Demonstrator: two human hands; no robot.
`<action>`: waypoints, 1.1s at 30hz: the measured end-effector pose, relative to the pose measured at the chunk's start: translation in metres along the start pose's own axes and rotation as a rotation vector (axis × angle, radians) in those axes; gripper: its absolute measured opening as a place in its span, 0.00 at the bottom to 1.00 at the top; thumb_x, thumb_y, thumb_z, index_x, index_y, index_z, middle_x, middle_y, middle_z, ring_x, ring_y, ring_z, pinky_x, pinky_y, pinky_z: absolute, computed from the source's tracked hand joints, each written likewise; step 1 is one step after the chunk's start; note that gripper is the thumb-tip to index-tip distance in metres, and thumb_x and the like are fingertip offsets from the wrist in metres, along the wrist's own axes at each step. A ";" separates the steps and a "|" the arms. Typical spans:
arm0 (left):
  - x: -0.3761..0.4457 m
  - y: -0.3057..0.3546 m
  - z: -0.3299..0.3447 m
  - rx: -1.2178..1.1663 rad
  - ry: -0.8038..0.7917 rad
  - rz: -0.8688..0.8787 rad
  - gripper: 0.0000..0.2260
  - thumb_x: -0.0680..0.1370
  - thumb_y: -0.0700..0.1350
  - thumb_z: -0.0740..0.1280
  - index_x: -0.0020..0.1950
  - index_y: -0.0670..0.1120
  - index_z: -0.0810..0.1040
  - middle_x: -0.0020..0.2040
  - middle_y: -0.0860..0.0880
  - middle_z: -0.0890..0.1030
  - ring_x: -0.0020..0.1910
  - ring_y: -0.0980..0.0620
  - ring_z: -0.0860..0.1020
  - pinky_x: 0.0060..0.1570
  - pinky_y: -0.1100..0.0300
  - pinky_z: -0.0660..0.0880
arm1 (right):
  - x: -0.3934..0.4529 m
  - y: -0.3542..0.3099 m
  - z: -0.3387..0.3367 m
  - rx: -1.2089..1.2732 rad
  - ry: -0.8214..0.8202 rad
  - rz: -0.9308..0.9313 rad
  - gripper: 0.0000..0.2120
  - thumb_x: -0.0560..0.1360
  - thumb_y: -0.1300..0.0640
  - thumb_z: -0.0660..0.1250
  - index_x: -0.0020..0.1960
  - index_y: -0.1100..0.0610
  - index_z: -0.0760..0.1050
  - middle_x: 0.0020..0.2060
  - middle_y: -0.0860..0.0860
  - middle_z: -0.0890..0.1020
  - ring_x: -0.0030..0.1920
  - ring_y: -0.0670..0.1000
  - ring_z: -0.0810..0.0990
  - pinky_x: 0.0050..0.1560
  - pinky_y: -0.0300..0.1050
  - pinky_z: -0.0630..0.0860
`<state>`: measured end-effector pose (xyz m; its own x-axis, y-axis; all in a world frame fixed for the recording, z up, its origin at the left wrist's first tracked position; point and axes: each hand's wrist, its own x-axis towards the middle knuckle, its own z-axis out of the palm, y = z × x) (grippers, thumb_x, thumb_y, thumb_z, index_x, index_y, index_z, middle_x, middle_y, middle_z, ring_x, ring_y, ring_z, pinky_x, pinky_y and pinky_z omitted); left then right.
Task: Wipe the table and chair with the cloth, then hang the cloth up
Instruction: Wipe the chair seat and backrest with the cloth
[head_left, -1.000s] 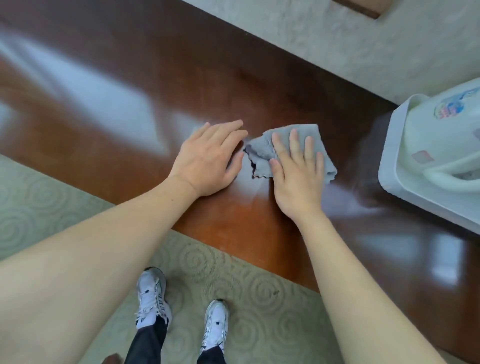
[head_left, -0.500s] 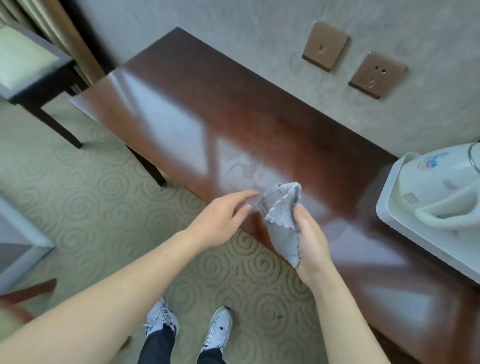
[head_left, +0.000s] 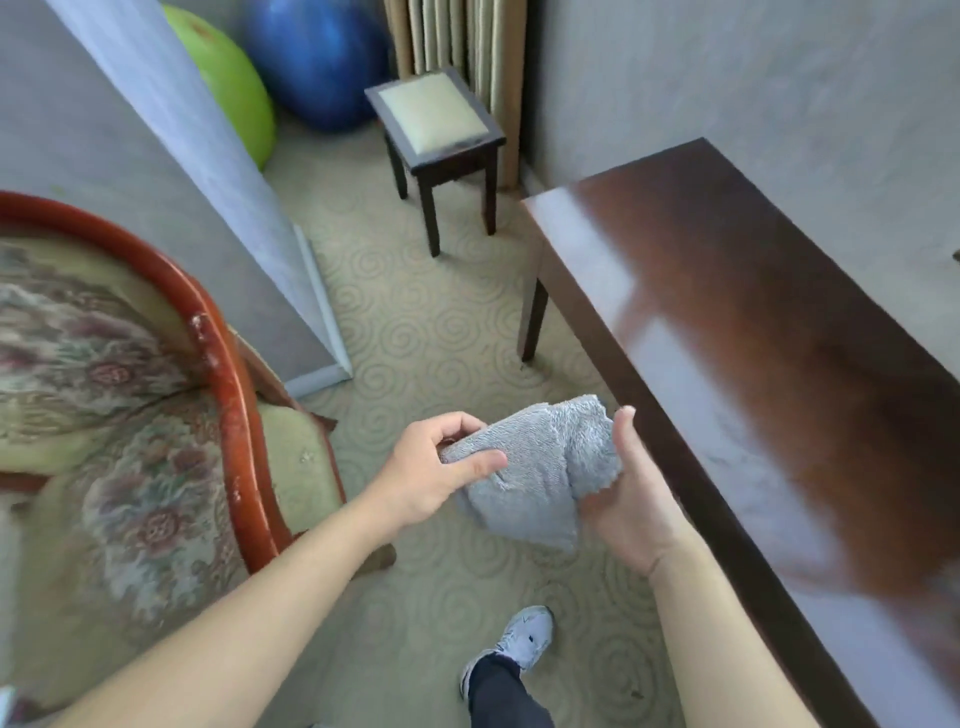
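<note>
**Grey cloth held in both hands between chair and table**

The soft grey fleecy cloth (head_left: 540, 467) is bunched into a loose, rumpled bundle, its pile fuzzy and its lower part sagging in a rounded fold. It hangs in the air above the pale swirl-patterned carpet (head_left: 441, 332), off the table and off the chair, in the gap between the two.

The left hand (head_left: 431, 478) pinches the cloth's left end: the thumb lies across the top of the fabric and the fingers curl round behind it. The right hand (head_left: 628, 493) is turned palm up under the cloth's right side, its fingers curled in around the fabric and the thumb standing up beside it. Both bare forearms reach in from the near edge.

The glossy dark-brown wooden table (head_left: 753, 322) runs along the right, against the grey wall, its top showing pale reflections. The armchair with a curved red wooden frame and floral upholstery (head_left: 130, 415) fills the near left. Farther off stands a small dark wooden stool with a cream cushioned seat (head_left: 434, 117), in front of striped beige curtains (head_left: 457, 36). To the far left lie a green exercise ball (head_left: 228, 78) and a blue exercise ball (head_left: 317, 57), behind a grey partition panel (head_left: 171, 182). A grey trainer (head_left: 524, 636) and dark trouser leg show at the near edge.
</note>
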<state>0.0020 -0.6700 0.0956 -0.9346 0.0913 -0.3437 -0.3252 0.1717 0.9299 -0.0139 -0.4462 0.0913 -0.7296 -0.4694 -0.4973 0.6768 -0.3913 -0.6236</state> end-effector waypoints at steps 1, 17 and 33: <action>-0.018 -0.006 -0.019 -0.039 0.024 -0.014 0.07 0.70 0.44 0.79 0.45 0.50 0.84 0.40 0.53 0.84 0.39 0.56 0.79 0.43 0.64 0.74 | 0.004 0.010 0.019 -0.105 -0.018 -0.006 0.29 0.72 0.36 0.70 0.65 0.54 0.80 0.64 0.58 0.80 0.65 0.57 0.79 0.58 0.51 0.78; -0.297 -0.151 -0.302 -0.423 0.557 -0.024 0.03 0.79 0.48 0.68 0.51 0.53 0.81 0.43 0.52 0.81 0.44 0.57 0.77 0.48 0.62 0.73 | 0.037 0.281 0.333 -0.466 -0.283 0.238 0.32 0.70 0.42 0.77 0.65 0.60 0.77 0.55 0.62 0.81 0.50 0.58 0.82 0.46 0.49 0.78; -0.259 -0.321 -0.397 -0.163 0.680 -0.429 0.07 0.84 0.52 0.61 0.54 0.55 0.79 0.54 0.53 0.84 0.56 0.53 0.82 0.61 0.49 0.76 | 0.199 0.371 0.328 -0.502 0.151 0.157 0.26 0.81 0.52 0.65 0.59 0.77 0.71 0.51 0.71 0.80 0.51 0.69 0.80 0.59 0.58 0.77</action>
<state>0.2917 -1.1380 -0.0618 -0.5904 -0.5731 -0.5683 -0.6421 -0.0931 0.7610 0.1241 -0.9448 -0.0415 -0.6543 -0.3587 -0.6658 0.6759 0.1177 -0.7276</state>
